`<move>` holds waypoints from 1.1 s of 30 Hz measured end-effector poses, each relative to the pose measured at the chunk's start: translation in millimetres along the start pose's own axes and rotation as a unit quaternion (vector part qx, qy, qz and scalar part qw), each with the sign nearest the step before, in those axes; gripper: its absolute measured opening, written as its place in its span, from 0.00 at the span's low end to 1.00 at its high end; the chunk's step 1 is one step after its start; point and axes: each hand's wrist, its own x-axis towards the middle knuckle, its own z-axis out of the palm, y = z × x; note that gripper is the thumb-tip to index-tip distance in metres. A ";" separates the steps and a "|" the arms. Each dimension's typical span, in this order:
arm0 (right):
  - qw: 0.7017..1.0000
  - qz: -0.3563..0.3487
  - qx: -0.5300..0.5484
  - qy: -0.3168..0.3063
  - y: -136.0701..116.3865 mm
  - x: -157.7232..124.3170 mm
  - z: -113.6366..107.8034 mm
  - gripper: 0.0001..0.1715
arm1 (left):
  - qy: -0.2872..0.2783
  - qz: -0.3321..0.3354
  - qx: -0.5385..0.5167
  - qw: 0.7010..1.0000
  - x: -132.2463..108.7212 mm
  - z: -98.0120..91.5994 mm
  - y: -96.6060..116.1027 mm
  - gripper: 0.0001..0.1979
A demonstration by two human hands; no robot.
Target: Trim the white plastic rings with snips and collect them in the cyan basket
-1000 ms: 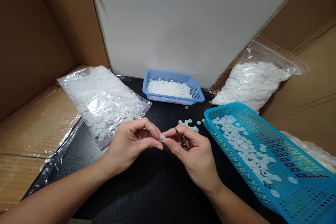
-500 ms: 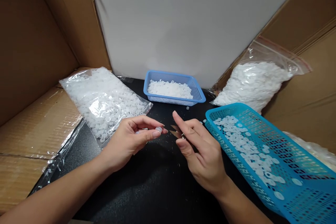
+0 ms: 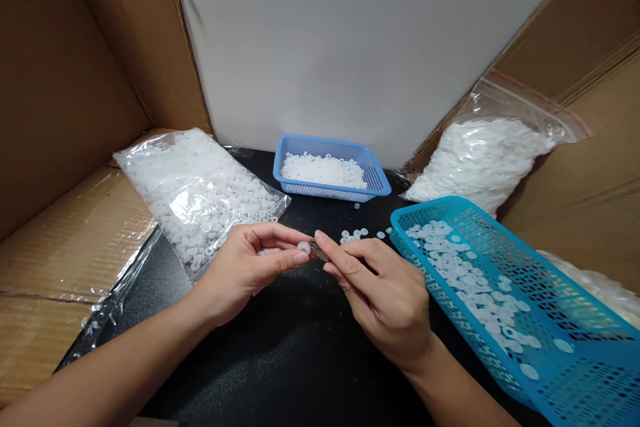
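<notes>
My left hand (image 3: 250,267) is closed, pinching a small white plastic washer (image 3: 303,248) between thumb and fingers. Another bit of white shows behind the thumb, mostly hidden in the palm. My right hand (image 3: 383,290) is wrapped round small pointed metal snips (image 3: 319,253); most of the tool is covered by the fingers. Its blades reach the edge of the washer, and the two hands nearly meet at that spot. Just beyond the right fingers, several loose white washers (image 3: 354,235) lie on the black table (image 3: 280,360).
A blue basket (image 3: 333,191) of small white rings stands at the back. At right, a longer teal basket (image 3: 453,300) holds white washers and discs. Filled clear bags lie at left (image 3: 200,193) and back right (image 3: 485,153). Cardboard (image 3: 65,227) and a white panel (image 3: 350,33) enclose the table.
My right hand has moved left and turned, bringing the snips to the washer; their blades stood apart before. Loose washers it covered now show. My left hand has barely moved.
</notes>
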 end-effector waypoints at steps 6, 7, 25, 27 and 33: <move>1.000 0.000 0.001 -0.003 -1.9 -0.8 1.0 0.29 | -0.008 0.019 -0.003 1.000 -0.9 1.2 0.0 0.16; 1.000 -0.002 -0.001 -0.004 -2.1 -0.9 0.9 0.29 | -0.008 0.019 -0.008 1.000 -1.2 1.9 0.4 0.16; 0.998 -0.041 -0.053 -0.010 -2.1 1.3 -3.5 0.19 | -0.035 0.003 -0.016 0.999 -2.8 1.8 4.5 0.09; 0.997 -0.044 -0.062 -0.013 -1.9 1.4 -4.5 0.18 | -0.035 0.001 -0.017 0.999 -2.4 2.4 6.4 0.08; 0.995 -0.060 -0.077 -0.004 -3.1 0.9 -4.7 0.18 | -0.021 0.006 0.018 1.000 -2.8 3.0 6.9 0.09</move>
